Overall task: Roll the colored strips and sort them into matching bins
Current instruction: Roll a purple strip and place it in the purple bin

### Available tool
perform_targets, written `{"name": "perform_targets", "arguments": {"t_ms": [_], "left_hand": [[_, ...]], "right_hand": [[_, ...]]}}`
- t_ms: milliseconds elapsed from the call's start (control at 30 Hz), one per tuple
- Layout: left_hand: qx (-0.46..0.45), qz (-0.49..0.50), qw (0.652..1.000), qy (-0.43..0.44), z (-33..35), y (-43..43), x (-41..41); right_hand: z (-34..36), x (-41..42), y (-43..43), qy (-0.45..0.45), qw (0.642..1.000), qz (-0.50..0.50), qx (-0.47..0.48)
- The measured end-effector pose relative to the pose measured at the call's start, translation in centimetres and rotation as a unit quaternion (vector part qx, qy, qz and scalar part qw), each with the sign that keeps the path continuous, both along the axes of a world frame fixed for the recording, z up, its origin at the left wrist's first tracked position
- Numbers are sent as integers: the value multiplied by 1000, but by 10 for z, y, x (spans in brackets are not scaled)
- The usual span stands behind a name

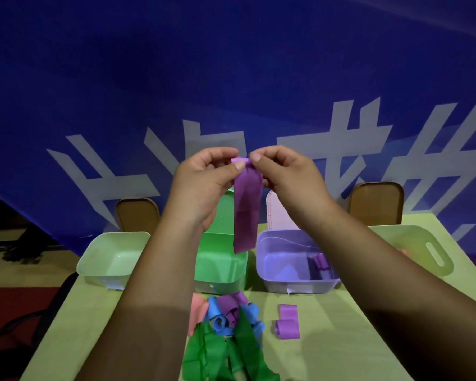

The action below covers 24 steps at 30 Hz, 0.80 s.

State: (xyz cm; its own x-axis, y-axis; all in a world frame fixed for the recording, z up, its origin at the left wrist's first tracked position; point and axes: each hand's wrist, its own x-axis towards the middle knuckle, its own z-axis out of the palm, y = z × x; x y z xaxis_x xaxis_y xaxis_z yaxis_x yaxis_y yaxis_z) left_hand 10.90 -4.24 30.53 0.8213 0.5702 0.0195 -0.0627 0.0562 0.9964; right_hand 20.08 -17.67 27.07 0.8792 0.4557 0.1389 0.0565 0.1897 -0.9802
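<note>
Far left, your pale green bin [113,251] sits on the table [341,339]. Next, your left hand [204,182], raised, thumb and forefinger pinched on the top edge of the purple strip [245,210]. Behind and below it, the green bin [220,281]. Near you, a loose pile of strips [226,325] in pink, blue, purple and green. Centre, the purple strip itself hangs straight down between your hands, in the air above the gap between the green bin and the purple bin [300,285]; its top edge is turned over into a first narrow fold. It looks light, thin and limp, so keep hold at the two top corners and roll downward. Your right hand [289,177] pinches the other top corner. Below it, a half-curled purple strip [287,321] lies alone on the table. The purple bin holds purple rolls [320,264] at its right side. Far right, a yellow-green bin [418,248].
</note>
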Motion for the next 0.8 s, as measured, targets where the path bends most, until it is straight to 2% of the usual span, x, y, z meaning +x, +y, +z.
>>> {"name": "perform_targets", "arguments": {"t_ms": [167,433,800], "left_hand": [[-12,-15,1000,-1,-1,1,-8],[22,-14,1000,2,-15,4,-16],[82,11,996,-18,-10,4,-23]], "right_hand": [[0,-7,-5,-32,999,-16,-31],[0,-13,-6,-59,996,-30,-53],[7,-25,-10,-11,1000,21,-20]]}}
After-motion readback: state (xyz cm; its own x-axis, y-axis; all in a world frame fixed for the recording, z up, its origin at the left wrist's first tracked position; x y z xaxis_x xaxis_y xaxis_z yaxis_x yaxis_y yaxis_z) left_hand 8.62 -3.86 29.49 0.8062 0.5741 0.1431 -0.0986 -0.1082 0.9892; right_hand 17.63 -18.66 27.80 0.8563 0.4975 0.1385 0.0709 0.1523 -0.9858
